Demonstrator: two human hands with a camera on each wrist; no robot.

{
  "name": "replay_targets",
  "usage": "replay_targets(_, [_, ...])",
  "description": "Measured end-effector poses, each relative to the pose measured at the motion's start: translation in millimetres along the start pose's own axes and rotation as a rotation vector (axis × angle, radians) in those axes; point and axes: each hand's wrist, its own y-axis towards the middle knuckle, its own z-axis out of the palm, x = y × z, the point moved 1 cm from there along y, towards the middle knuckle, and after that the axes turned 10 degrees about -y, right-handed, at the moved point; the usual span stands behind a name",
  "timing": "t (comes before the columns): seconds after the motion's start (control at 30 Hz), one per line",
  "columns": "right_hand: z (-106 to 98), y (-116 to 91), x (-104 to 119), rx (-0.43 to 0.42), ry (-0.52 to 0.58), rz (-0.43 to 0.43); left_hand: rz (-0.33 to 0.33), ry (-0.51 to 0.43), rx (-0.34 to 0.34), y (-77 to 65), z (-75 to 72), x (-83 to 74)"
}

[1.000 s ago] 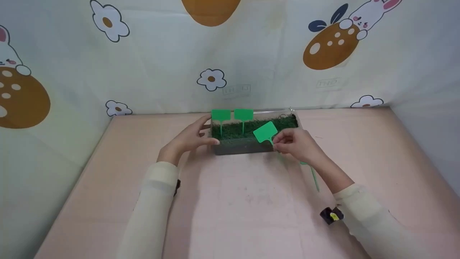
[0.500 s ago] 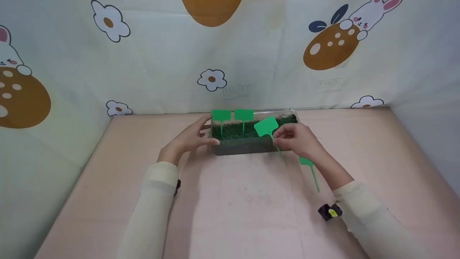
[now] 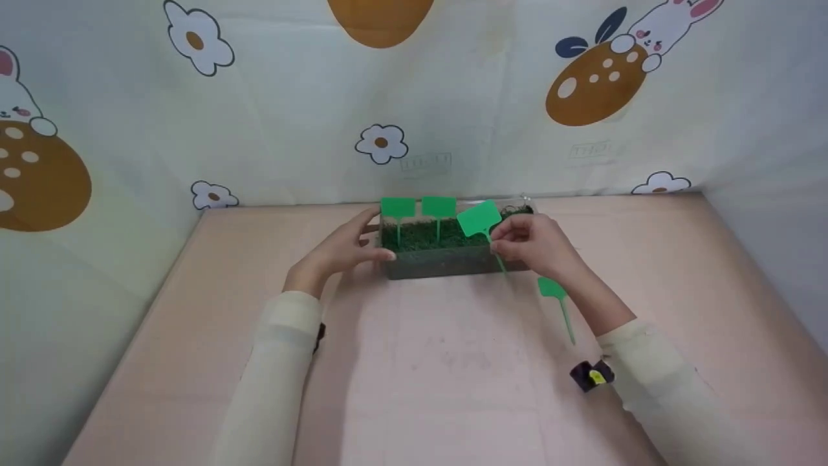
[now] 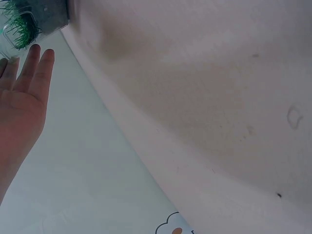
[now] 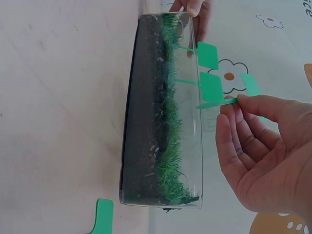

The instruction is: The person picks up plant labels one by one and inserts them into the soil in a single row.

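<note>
A clear planter box (image 3: pixel 446 266) filled with dark soil and green grass stands at the table's back edge. Two green plant labels (image 3: pixel 398 207) are upright in its left half. My left hand (image 3: pixel 339 249) rests against the box's left end, thumb at the front corner; the left wrist view shows straight fingers (image 4: pixel 41 73) beside that end. Thumb and fingertips of my right hand (image 3: pixel 533 243) pinch the stem of another plant label (image 3: pixel 479 219). Its plate is tilted, and its stem tip overlaps the front wall in the head view. In the right wrist view, this stem (image 5: pixel 217 103) points toward the open top.
One more green plant label (image 3: pixel 552 288) lies on the pink tabletop (image 3: pixel 453 375), partly behind the right forearm. A pale printed cloth (image 3: pixel 291 116) rises right behind the box.
My right hand has risen slightly and moved back with the plant label, baring more of the label on the table. The left hand and the box have stayed put.
</note>
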Motion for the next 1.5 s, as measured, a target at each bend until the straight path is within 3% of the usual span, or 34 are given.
replay_targets(0.6, [-0.8,7.6,3.4,-0.092,0.040,-0.074,0.000,0.001,-0.005,1.9,0.0,2.1])
replay_targets(1.07, [-2.7,12.5,7.7,-0.131,0.068,-0.079,0.021,-0.044,0.019,2.3,-0.3,1.1])
replay_targets(1.5, [-3.1,16.6,10.9,-0.166,0.118,-0.095,0.013,-0.012,0.011,3.1,-0.7,2.2])
